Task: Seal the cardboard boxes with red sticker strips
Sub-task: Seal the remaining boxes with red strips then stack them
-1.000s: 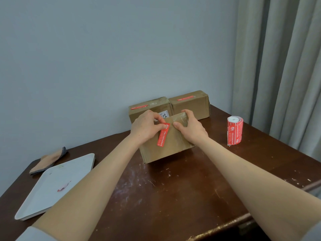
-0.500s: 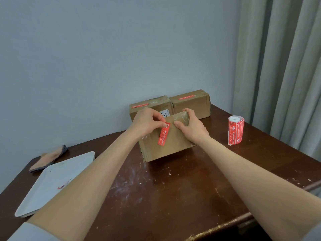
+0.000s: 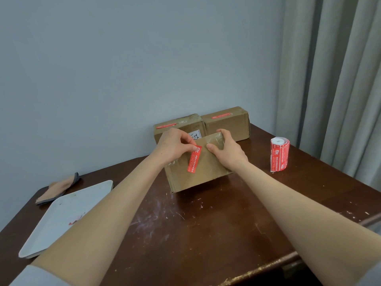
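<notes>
On the tilted box, left hand pinches red strip top, right hand grips far-right edge, both unchanged; roll well apart right.

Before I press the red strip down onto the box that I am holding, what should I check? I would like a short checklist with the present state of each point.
1. Front box steadied: the right hand grips its upper right corner. Ok.
2. Strip under control: the left hand pinches the top end of the red sticker strip. Ok.
3. Strip stuck flat on the box face: cannot tell.
4. Strip crosses the flap seam: cannot tell, the hands cover the top edge.
5. Left back box and right back box each carry a red strip on top. Ok.
6. Sticker roll stands upright to the right. Ok.
</notes>
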A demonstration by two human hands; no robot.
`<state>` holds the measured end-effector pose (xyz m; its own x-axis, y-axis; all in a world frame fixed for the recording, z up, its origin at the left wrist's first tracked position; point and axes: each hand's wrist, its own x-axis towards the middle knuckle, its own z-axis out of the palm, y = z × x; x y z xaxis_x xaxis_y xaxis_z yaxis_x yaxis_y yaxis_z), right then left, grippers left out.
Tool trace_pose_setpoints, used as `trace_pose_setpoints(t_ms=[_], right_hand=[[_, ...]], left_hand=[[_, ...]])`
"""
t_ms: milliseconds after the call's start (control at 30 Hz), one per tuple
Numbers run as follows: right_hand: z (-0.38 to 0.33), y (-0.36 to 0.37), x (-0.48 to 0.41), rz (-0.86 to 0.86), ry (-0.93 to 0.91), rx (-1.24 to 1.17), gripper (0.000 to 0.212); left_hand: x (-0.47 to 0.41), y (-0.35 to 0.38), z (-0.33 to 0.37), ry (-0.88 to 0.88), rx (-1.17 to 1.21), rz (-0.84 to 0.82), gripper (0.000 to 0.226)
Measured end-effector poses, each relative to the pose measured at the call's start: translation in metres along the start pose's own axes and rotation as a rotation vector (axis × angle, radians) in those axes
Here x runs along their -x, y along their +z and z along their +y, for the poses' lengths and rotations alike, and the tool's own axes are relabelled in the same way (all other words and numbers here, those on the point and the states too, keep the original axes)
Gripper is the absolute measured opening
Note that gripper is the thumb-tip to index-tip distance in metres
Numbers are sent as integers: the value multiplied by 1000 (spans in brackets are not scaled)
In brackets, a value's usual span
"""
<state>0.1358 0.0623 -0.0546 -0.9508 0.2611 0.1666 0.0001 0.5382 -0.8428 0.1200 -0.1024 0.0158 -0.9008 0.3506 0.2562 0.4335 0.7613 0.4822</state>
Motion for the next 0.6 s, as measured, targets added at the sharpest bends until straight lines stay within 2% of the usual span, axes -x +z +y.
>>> trace_pose_setpoints(t_ms=[600], right_hand=[[-1,0,-1,-2,4,-3,63]], left_hand=[[-1,-1,-2,2,30,-3,15]])
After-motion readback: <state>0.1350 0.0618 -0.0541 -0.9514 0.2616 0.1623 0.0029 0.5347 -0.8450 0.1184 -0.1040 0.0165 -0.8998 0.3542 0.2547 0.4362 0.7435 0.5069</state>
